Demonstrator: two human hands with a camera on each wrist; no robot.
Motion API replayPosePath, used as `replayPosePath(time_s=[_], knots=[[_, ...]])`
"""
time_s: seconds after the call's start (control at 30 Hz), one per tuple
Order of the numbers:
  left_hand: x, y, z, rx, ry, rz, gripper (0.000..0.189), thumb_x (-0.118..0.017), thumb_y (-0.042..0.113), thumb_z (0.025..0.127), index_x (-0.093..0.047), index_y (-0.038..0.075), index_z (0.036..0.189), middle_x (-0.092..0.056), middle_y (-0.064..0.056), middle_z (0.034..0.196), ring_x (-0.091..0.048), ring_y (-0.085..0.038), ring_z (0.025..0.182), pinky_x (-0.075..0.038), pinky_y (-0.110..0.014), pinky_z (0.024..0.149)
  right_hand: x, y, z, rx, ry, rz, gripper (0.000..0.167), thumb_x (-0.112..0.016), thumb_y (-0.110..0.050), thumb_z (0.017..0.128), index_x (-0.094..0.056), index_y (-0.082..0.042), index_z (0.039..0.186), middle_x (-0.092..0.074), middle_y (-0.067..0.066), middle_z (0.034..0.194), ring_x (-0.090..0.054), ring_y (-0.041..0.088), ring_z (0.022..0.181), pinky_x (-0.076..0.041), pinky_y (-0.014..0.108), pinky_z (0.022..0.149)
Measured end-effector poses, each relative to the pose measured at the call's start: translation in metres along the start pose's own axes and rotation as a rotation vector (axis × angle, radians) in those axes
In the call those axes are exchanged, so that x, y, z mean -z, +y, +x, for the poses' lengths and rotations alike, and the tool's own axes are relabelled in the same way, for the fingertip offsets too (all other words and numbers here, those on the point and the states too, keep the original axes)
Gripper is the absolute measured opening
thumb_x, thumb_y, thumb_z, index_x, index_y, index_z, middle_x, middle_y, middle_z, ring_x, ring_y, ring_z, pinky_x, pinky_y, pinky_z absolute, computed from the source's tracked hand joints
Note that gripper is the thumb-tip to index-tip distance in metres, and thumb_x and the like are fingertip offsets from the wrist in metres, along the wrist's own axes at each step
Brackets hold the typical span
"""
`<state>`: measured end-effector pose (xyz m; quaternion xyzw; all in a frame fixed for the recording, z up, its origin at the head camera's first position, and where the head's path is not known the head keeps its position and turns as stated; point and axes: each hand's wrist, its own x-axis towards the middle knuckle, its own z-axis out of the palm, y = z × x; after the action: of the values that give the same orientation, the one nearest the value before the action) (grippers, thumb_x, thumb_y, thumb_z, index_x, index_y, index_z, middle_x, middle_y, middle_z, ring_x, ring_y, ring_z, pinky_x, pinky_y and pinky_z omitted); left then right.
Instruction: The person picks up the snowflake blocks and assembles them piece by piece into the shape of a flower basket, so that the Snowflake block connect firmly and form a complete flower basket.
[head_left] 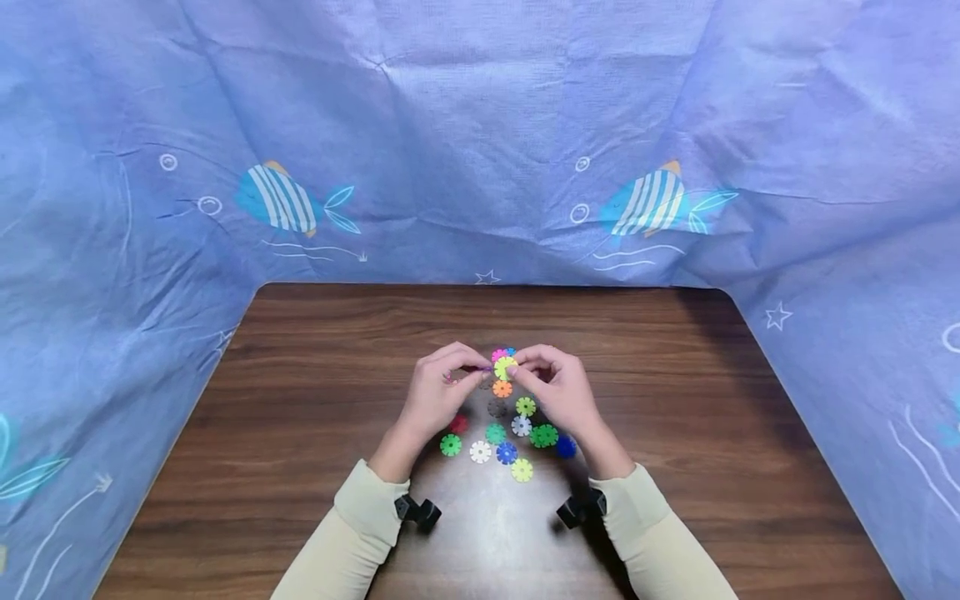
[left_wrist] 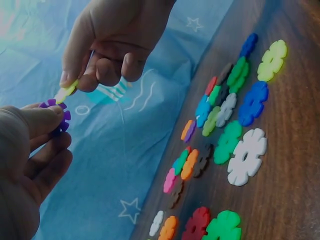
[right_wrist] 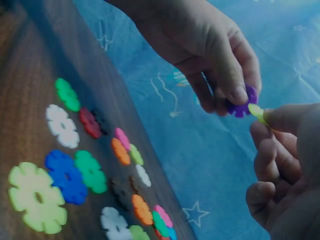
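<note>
My left hand [head_left: 441,390] pinches a purple notched disc [right_wrist: 239,107] between thumb and fingers. Opposite it, my right hand [head_left: 561,385] pinches a yellow notched disc [head_left: 505,367]. In the right wrist view the yellow disc stands edge-on at the rim of the purple one, the two at an angle to each other. Both pieces are up off the table, over the far part of the scattered discs. Fingertips hide part of each disc. The left wrist view shows the same pair from the other side, with the left thumb lying across the purple disc.
Loose notched discs lie on the brown wooden table [head_left: 315,433], among them a white one [head_left: 480,452], a blue one [head_left: 507,452], an orange one [head_left: 502,389] and a yellow one [head_left: 522,470]. Some overlap. Behind the table hangs a blue fish-patterned cloth [head_left: 465,167].
</note>
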<state>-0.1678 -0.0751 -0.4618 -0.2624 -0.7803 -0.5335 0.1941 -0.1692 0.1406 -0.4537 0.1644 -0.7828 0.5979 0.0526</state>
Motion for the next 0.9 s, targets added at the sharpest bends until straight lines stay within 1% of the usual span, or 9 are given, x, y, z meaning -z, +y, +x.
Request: replayPosePath(time_s=[0.17, 0.33, 0.4, 0.47, 0.57, 0.63, 0.73, 0.8, 0.9], knots=[[-0.002, -0.001, -0.004, -0.029, -0.025, 0.017, 0.015, -0.077, -0.001, 0.089, -0.079, 0.011, 0.096, -0.074, -0.005, 0.092, -0.070, -0.014, 0.087, -0.059, -0.032, 0.075, -0.003, 0.002, -0.004, 0.003, 0.002, 0.010, 0.007, -0.077, -0.010, 0.092, -0.076, -0.005, 0.097, -0.075, 0.011, 0.079, -0.063, 0.013, 0.067, -0.051, 0.022, 0.058], [-0.002, 0.000, -0.003, -0.080, -0.002, 0.049, 0.014, -0.080, -0.002, 0.086, -0.079, 0.010, 0.093, -0.073, -0.002, 0.087, -0.068, -0.012, 0.081, -0.058, -0.030, 0.069, -0.002, 0.003, -0.001, -0.006, -0.022, 0.065, 0.006, -0.077, -0.009, 0.092, -0.076, -0.003, 0.095, -0.075, 0.015, 0.079, -0.063, 0.010, 0.065, -0.052, 0.024, 0.056], [-0.003, 0.000, -0.002, -0.123, 0.015, 0.061, 0.015, -0.081, -0.004, 0.084, -0.080, 0.009, 0.091, -0.072, -0.001, 0.084, -0.067, -0.012, 0.076, -0.057, -0.028, 0.066, -0.001, 0.003, 0.000, -0.013, -0.035, 0.083, 0.006, -0.076, -0.008, 0.091, -0.076, -0.002, 0.094, -0.074, 0.017, 0.079, -0.063, 0.012, 0.064, -0.052, 0.026, 0.056], [-0.005, 0.002, -0.001, -0.168, 0.028, 0.075, 0.014, -0.081, -0.005, 0.083, -0.080, 0.008, 0.090, -0.073, -0.001, 0.082, -0.066, -0.013, 0.073, -0.056, -0.026, 0.064, 0.001, 0.002, 0.001, -0.015, -0.044, 0.092, 0.005, -0.076, -0.006, 0.091, -0.076, -0.001, 0.092, -0.073, 0.018, 0.078, -0.063, 0.018, 0.062, -0.052, 0.027, 0.055], [-0.010, 0.003, -0.001, -0.203, 0.036, 0.085, 0.013, -0.081, -0.005, 0.082, -0.080, 0.006, 0.089, -0.073, -0.002, 0.080, -0.067, -0.013, 0.071, -0.056, -0.023, 0.063, 0.004, 0.001, 0.001, -0.036, -0.054, 0.100, 0.004, -0.077, -0.005, 0.091, -0.076, -0.001, 0.091, -0.072, 0.013, 0.074, -0.059, 0.022, 0.059, -0.050, 0.026, 0.051], [-0.012, 0.004, -0.001, -0.171, 0.040, 0.079, 0.012, -0.082, -0.003, 0.083, -0.081, 0.007, 0.090, -0.073, -0.001, 0.081, -0.067, -0.012, 0.072, -0.055, -0.022, 0.064, 0.006, 0.001, 0.002, -0.059, -0.060, 0.118, 0.005, -0.076, -0.006, 0.091, -0.076, 0.000, 0.092, -0.070, 0.009, 0.072, -0.054, 0.021, 0.055, -0.045, 0.024, 0.047], [-0.012, 0.006, -0.002, -0.075, 0.043, 0.035, 0.010, -0.082, 0.003, 0.085, -0.081, 0.010, 0.093, -0.074, 0.001, 0.085, -0.069, -0.010, 0.077, -0.057, -0.022, 0.068, 0.008, 0.000, 0.003, -0.095, -0.068, 0.149, 0.009, -0.076, -0.008, 0.093, -0.077, 0.000, 0.098, -0.070, 0.006, 0.073, -0.051, 0.015, 0.052, -0.041, 0.023, 0.044], [-0.011, 0.007, -0.002, -0.015, 0.039, 0.007, 0.008, -0.081, 0.008, 0.088, -0.081, 0.012, 0.096, -0.074, 0.003, 0.090, -0.070, -0.010, 0.082, -0.058, -0.023, 0.071, 0.009, -0.001, 0.003, -0.096, -0.076, 0.150, 0.013, -0.075, -0.010, 0.094, -0.077, -0.001, 0.102, -0.072, 0.009, 0.077, -0.056, 0.014, 0.054, -0.046, 0.024, 0.046], [-0.007, 0.010, -0.002, 0.012, 0.035, -0.011, 0.007, -0.079, 0.011, 0.091, -0.080, 0.012, 0.097, -0.074, 0.002, 0.095, -0.070, -0.011, 0.086, -0.059, -0.025, 0.074, 0.010, -0.002, 0.003, -0.059, -0.097, 0.116, 0.016, -0.075, -0.010, 0.095, -0.077, -0.002, 0.108, -0.075, 0.015, 0.086, -0.066, 0.012, 0.065, -0.054, 0.027, 0.055]])
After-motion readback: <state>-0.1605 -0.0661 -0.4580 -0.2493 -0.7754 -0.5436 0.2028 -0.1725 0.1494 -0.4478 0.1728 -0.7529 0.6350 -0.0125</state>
